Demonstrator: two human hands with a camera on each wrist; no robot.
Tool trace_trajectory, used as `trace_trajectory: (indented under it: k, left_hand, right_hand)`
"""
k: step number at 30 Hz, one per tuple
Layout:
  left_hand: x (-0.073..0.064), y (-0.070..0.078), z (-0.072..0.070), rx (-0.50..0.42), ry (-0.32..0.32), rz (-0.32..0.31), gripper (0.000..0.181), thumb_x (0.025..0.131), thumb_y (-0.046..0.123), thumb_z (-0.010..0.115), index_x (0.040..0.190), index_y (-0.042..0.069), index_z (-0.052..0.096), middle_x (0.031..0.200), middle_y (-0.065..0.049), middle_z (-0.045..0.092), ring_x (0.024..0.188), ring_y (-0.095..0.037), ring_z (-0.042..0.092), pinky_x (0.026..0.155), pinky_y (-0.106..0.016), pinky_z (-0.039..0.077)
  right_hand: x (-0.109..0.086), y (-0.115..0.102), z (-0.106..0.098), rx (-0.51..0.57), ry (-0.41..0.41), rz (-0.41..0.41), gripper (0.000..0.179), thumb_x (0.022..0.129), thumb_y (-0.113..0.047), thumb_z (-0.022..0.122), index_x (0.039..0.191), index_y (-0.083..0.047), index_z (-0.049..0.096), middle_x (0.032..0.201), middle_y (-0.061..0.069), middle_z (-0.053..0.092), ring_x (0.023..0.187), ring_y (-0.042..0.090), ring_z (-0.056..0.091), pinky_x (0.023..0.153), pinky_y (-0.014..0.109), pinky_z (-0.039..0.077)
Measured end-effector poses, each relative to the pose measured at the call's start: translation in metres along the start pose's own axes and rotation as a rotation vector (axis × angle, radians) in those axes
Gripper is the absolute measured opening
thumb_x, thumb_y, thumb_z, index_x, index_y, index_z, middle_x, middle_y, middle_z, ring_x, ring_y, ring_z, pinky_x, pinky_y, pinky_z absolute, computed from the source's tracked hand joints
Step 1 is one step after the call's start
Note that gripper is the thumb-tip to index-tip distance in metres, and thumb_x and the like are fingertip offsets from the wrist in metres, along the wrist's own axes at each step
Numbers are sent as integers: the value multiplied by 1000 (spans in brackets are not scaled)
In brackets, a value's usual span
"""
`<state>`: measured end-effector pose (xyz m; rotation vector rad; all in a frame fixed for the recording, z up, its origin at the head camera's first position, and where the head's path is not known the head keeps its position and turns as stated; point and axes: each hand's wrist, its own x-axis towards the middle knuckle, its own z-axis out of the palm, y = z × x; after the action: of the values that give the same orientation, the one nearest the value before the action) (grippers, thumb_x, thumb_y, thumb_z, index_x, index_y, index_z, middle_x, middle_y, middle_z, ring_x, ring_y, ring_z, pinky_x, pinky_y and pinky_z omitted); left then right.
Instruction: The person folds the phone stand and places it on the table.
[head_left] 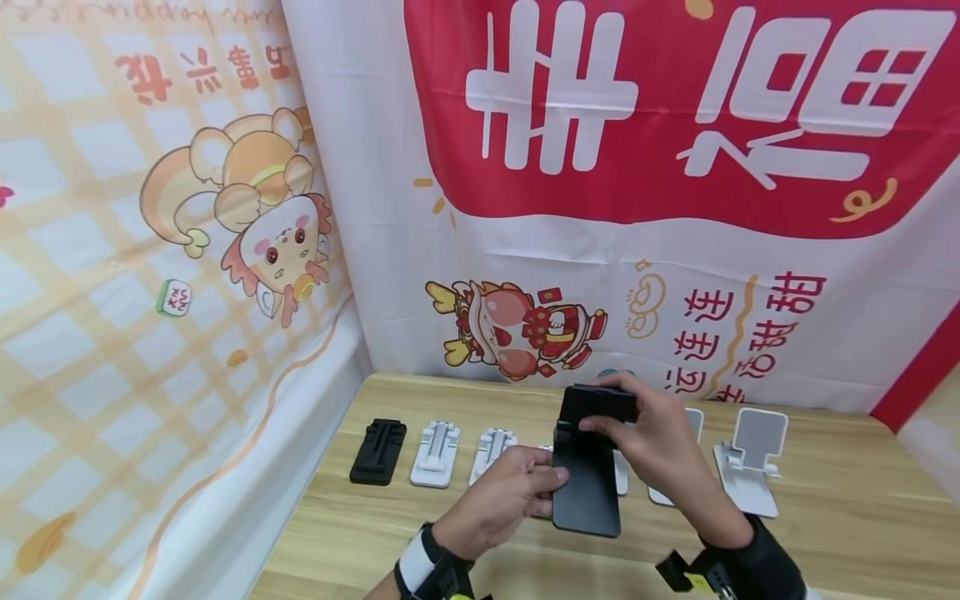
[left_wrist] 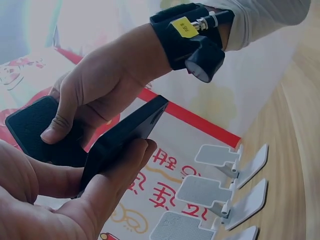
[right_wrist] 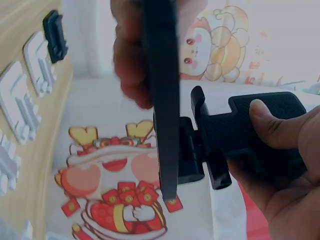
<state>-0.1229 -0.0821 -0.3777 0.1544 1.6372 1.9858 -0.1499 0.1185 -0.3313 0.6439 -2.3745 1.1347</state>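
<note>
Above the table, both hands hold a black folding phone stand (head_left: pixel 587 492). My left hand (head_left: pixel 513 490) pinches its flat base plate by the side edge, thumb on top. With thumb and fingers, my right hand (head_left: pixel 656 429) grips the upper support plate (right_wrist: pixel 270 112). That plate stands out from the base at an angle, as the right wrist view shows, with the hinge (right_wrist: pixel 190 155) and two small hooked lips between the two parts. Seen from the left wrist, the base (left_wrist: pixel 120 140) is edge-on between the left thumb and fingers.
A row of stands lines the wooden table (head_left: pixel 360 542): a folded black stand (head_left: pixel 378 452) at left, folded white stands (head_left: pixel 435 454) beside it, and unfolded white stands (head_left: pixel 753 475) at right. Printed cloth (head_left: pixel 375 167) hangs behind and at the left.
</note>
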Motion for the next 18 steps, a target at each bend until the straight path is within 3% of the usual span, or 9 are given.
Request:
trace_trajectory:
  k: [3,7,12,18]
  left_hand:
    - [3,0,-3,10,9,-2,33,97,13,55,123,-7,57,108,-13,68,97,-19,67,83,-33,57]
    - [6,-4,-7,36,50,-6,27,96,13,56,116,-5,61,102,-9,66,87,-14,65,74,-26,58]
    - [9,-6,-11,25,68,26,27,97,11,54,117,-5,61,106,-12,68,95,-18,68,80,-32,58]
    - [8,-5,-13,57,93,15,26,97,11,53,116,-5,62,105,-12,69,92,-17,69,78,-31,59]
  right_hand:
    - [1,-1,0,-49,19,-39,43,72,-14,82,112,-18,65,103,2,71,93,15,67,78,36,59]
    - [2,-6,-4,-149,75,-186,48,71,-16,83,116,-16,67,111,1,65,106,17,59,88,36,52]
    - [2,-19,-11,-242,90,-345,35,73,-6,80,107,-13,73,101,0,60,98,16,51,78,29,47]
    - [-1,-27,-10,-297,92,-349,24,76,-1,77,97,-11,73,94,-2,60,89,12,52,67,27,49]
